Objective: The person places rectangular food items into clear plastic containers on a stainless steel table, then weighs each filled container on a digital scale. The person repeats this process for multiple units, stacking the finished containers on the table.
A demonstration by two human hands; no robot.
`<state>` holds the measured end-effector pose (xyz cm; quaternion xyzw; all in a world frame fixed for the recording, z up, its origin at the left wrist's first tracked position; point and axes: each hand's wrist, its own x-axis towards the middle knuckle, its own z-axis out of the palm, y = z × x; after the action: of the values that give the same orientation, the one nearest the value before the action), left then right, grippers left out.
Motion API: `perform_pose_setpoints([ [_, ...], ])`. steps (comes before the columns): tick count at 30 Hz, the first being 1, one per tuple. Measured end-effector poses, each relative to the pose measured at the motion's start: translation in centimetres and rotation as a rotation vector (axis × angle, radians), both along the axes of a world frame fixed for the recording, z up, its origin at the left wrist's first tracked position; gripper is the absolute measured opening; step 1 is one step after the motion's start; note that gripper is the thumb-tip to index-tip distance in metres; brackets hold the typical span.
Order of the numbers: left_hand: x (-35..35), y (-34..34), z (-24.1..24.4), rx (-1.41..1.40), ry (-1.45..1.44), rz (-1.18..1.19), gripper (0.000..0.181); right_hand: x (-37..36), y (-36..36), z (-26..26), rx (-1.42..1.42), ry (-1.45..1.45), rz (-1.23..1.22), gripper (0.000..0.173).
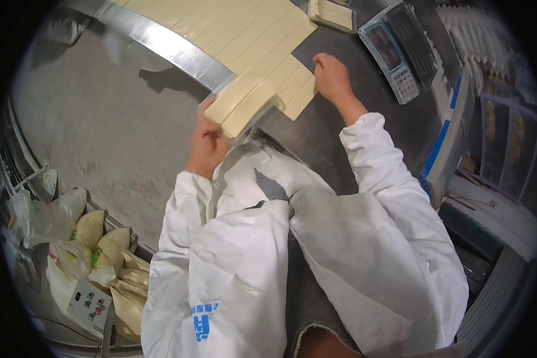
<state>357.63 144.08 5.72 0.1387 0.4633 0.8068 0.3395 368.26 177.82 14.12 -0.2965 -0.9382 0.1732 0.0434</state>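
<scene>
A shallow tray with pale yellow slabs (241, 105) in it is gripped at its near left side by my left hand (208, 143), tilted over the edge of a metal table; its outline is blurred. A sheet of pale yellow dough-like strips (232, 40), parted by straight cuts, lies on the dark tabletop (331, 129). My right hand (333, 78) is at the sheet's right edge with its fingers curled; whether anything is between them cannot be told. A similar tray of slabs (333, 15) stands beyond the sheet.
A digital scale (391, 58) with a keypad stands on the table at the right. A bright metal strip (170, 44) edges the table. Filled sacks (109, 250) and a control box with buttons (89, 306) are at the lower left. A blue-striped edge (441, 134) runs along the right.
</scene>
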Motion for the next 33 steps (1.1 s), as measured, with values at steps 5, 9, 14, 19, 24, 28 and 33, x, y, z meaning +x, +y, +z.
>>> perform_pose_setpoints([
  [5,-1.3,-2.0,4.2,0.19,-0.68,0.021,0.062,0.9,-0.3,-2.9,-0.114,-0.199,-0.026,0.031],
  [9,-1.2,-2.8,3.5,0.186,-0.684,0.033,0.063,-0.6,1.0,-1.8,-0.454,-0.189,-0.202,0.036],
  [14,-1.0,-2.6,3.7,0.226,-0.696,0.027,0.064,-0.6,0.4,-2.0,-0.413,-0.062,-0.142,0.03],
  [19,-1.0,-2.0,3.6,0.259,-0.716,0.01,0.063,0.3,0.5,-3.9,-0.07,-0.05,0.127,0.023],
  [24,-1.3,-1.8,3.4,0.249,-0.698,0.001,0.065,1.3,-0.4,-2.8,0.086,-0.08,0.274,0.025],
  [28,-1.5,-2.4,2.2,0.079,-0.394,-0.02,0.07,1.9,-4.0,4.5,0.105,-0.011,0.399,0.025],
  [33,-2.0,-0.6,2.8,0.208,-0.525,-0.121,0.073,2.9,-9.3,14.6,0.05,0.12,0.51,0.016],
])
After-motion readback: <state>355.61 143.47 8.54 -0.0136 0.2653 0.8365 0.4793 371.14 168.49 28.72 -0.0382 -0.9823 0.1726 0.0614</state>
